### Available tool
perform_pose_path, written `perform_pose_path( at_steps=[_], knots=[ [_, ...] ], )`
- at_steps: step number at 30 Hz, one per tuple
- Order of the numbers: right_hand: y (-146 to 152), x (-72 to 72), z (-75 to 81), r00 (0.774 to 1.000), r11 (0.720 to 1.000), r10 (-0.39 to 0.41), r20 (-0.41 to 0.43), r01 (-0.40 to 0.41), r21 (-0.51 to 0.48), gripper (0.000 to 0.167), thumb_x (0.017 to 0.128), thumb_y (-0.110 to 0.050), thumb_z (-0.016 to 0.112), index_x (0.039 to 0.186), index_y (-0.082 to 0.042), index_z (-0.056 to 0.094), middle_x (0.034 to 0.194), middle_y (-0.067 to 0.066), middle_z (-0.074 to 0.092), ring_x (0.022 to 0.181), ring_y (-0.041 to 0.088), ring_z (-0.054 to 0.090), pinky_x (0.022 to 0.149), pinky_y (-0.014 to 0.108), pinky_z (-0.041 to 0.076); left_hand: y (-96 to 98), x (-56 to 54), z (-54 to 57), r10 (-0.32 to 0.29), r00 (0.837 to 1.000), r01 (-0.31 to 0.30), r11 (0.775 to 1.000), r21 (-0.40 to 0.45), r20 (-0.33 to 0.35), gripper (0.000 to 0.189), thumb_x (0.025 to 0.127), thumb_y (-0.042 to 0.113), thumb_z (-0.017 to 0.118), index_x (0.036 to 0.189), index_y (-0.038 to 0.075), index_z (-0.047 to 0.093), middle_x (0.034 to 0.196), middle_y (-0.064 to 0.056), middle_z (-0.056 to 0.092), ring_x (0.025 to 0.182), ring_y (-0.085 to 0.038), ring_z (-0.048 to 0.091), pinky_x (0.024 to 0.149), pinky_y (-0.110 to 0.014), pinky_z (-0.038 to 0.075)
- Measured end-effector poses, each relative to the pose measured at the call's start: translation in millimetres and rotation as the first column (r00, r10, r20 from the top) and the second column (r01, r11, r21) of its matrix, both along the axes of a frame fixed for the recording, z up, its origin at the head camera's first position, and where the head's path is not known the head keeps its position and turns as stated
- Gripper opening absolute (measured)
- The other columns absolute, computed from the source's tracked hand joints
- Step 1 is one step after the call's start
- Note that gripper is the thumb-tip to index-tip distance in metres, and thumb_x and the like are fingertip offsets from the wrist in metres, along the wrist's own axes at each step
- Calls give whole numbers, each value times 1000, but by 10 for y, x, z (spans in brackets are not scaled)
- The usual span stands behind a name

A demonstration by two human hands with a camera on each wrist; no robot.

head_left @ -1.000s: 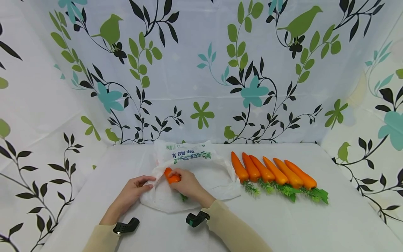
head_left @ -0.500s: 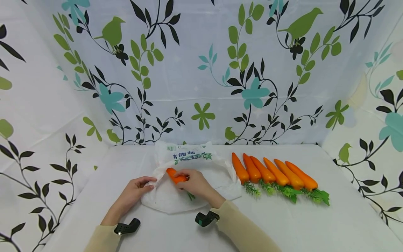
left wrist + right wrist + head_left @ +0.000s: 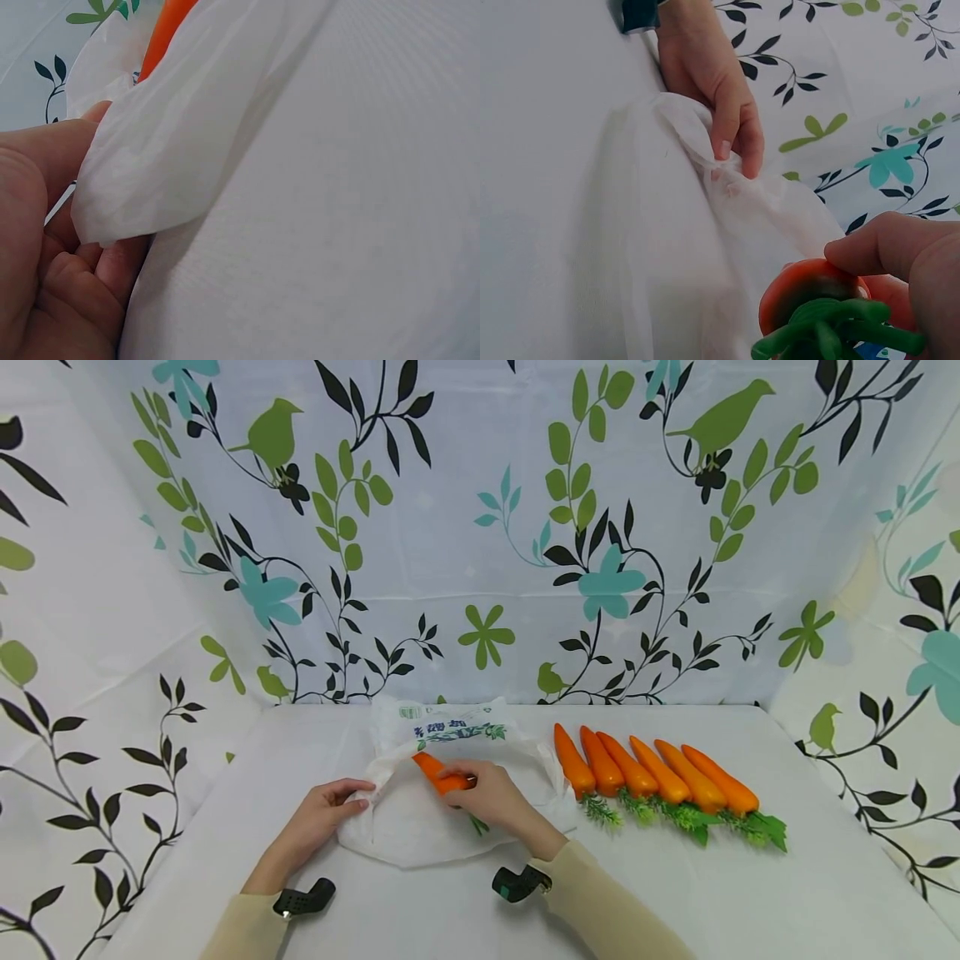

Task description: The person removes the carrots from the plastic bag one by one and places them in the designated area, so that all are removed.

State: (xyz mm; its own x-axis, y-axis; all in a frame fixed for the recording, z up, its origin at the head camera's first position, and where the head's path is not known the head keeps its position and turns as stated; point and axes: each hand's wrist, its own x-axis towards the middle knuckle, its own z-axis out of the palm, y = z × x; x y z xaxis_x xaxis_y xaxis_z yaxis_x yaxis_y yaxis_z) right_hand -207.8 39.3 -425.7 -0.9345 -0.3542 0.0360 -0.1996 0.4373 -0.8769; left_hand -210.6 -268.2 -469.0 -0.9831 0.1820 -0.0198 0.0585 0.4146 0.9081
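Note:
In the head view my right hand grips an orange carrot, its tip pointing up and left. The carrot overlaps the mouth of a white plastic bag with blue and green print. Green stalks show below my palm, and the right wrist view has the carrot's rounded top and green stem up close. My left hand pinches the bag's left edge between thumb and fingers. In the left wrist view the bag's edge hangs over those fingers, with some carrot behind it.
To the right of the bag, several carrots lie in a row on the white table, leafy tops toward me. A cloth patterned with leaves and birds hangs behind and at both sides.
My right hand has slid to the right with the carrot, and more of the carrot's pointed end shows. My left hand stays at the bag's edge.

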Motion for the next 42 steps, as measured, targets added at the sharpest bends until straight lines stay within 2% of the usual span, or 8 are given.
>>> perform_pose_path(
  at_steps=[8,15,19,23,31,36,42],
  knots=[
    [207,57,33,999,1000,14,-36,-13,24,26,88,-20,71,113,-24,74,112,-3,65,86,18,58,70,30,52,-5,-12,-10,1,1000,-1,1000,-11,-1,30,96,14,66,125,6,67,140,-15,56,131,-29,45,106,-41,39],
    [396,136,41,997,999,32,-75,-30,35,27,88,-19,70,114,-23,73,115,-3,65,86,18,57,69,29,52,-21,-37,-33,1,1000,-1,1000,-6,-16,29,96,13,66,124,5,68,139,-14,56,132,-28,44,110,-46,35],
    [501,186,51,995,999,34,-96,-30,42,26,89,-18,69,114,-23,73,114,-4,66,88,19,56,71,30,52,-22,-31,-42,-2,1000,2,1000,-6,-17,30,96,12,65,125,5,67,140,-15,55,132,-29,44,108,-46,37],
    [616,238,60,994,998,10,-110,-4,60,26,89,-17,69,113,-23,73,113,-4,66,89,19,56,72,31,51,-25,-32,-45,-9,1000,9,1000,-16,-16,30,97,14,65,125,5,67,141,-16,54,132,-31,44,109,-49,36],
    [857,344,44,987,996,-50,-155,60,61,24,88,-12,71,110,-22,74,114,-2,66,87,18,54,68,28,50,-22,-11,-14,16,1000,-17,1000,-22,-10,29,96,15,66,123,6,68,140,-14,56,132,-29,43,111,-49,34],
    [1029,382,13,985,993,-97,-145,105,52,26,87,-10,71,110,-22,74,115,0,66,84,19,54,64,26,49,-14,-1,-12,11,1000,-11,1000,-20,-18,29,96,15,66,124,6,68,141,-15,55,133,-32,43,112,-52,33],
    [1258,427,27,977,985,-150,-151,161,60,26,87,-9,72,109,-22,74,98,0,65,70,18,49,55,23,38,-19,-17,-40,14,1000,-15,1000,-17,-13,28,96,15,66,123,6,68,142,-16,54,135,-34,41,113,-54,30]
  ],
)
